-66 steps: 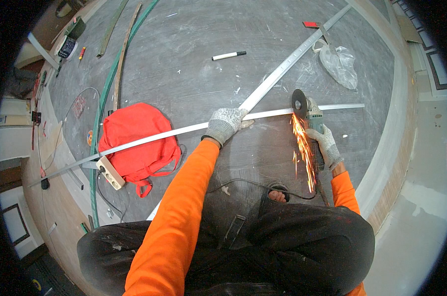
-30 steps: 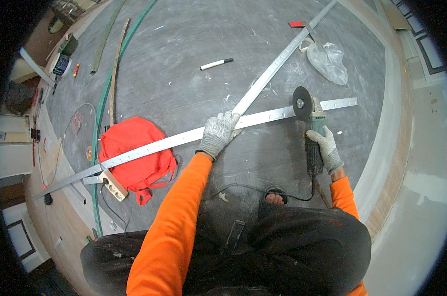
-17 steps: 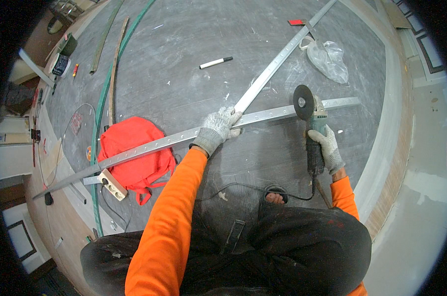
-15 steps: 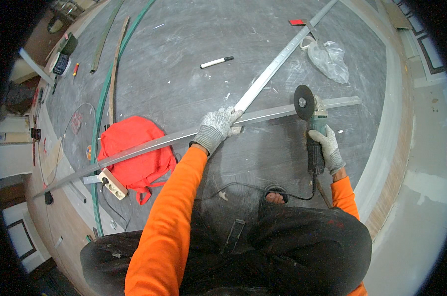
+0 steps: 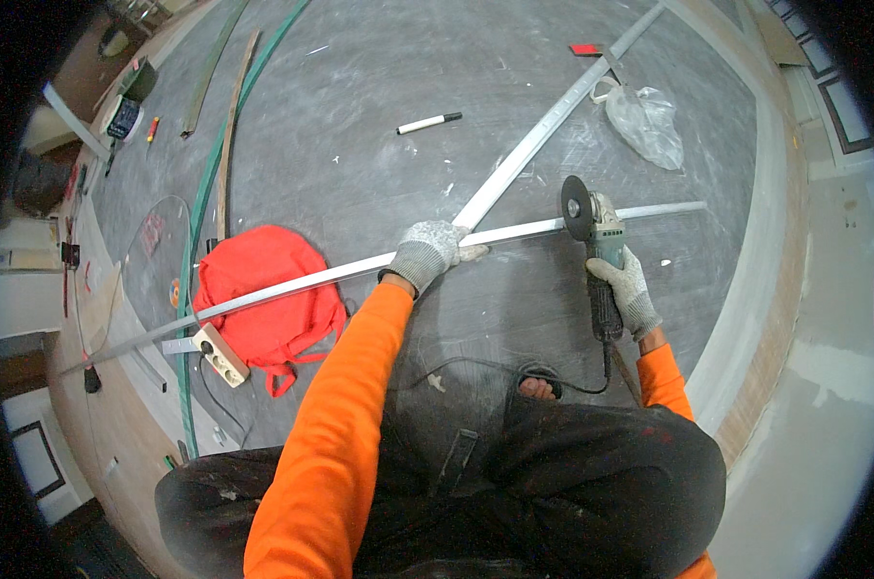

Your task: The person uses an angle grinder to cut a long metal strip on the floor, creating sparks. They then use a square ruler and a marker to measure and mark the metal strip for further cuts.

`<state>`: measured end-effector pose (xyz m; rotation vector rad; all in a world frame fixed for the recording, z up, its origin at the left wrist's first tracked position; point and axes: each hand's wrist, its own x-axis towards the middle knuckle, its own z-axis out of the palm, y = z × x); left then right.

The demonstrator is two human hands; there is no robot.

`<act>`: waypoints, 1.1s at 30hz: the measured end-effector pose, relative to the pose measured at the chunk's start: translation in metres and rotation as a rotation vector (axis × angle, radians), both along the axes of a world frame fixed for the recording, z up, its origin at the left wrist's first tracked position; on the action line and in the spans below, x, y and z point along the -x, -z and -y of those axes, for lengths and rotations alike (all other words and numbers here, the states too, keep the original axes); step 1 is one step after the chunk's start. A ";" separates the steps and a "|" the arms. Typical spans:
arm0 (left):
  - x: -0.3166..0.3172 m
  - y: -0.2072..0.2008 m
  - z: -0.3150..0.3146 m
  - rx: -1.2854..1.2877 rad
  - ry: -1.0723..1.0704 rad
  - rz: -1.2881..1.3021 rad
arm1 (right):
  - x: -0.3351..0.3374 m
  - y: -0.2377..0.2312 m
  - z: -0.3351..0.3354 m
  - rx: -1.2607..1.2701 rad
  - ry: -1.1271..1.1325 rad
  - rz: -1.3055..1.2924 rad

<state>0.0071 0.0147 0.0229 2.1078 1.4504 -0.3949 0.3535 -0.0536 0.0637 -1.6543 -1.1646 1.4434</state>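
Note:
In a grey knit glove, my left hand (image 5: 428, 251) is closed round a long thin metal profile (image 5: 331, 274) that runs across the floor from far left to right. A second metal profile (image 5: 543, 130) slants away toward the far right, its near end at my left hand. My right hand (image 5: 630, 292), gloved too, grips an angle grinder (image 5: 603, 280) by its body. The grinder's dark disc (image 5: 577, 208) stands upright over the right part of the long profile; whether it touches the metal I cannot tell. A cord leads from the grinder toward my foot.
A red cloth bag (image 5: 263, 265) lies under the profile at left, beside a power strip (image 5: 221, 355). Beyond are a marker (image 5: 429, 124), a plastic bag (image 5: 646, 127) and a red-handled tool (image 5: 585, 49). Green strips (image 5: 202, 188) and a wooden batten (image 5: 230, 145) lie at left.
The grinder and my right hand have shifted slightly left. The long profile has turned in my left hand, showing a brighter, narrower face.

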 end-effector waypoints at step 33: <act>0.002 0.014 -0.001 0.063 -0.052 0.039 | -0.005 0.018 0.004 -0.004 -0.019 0.089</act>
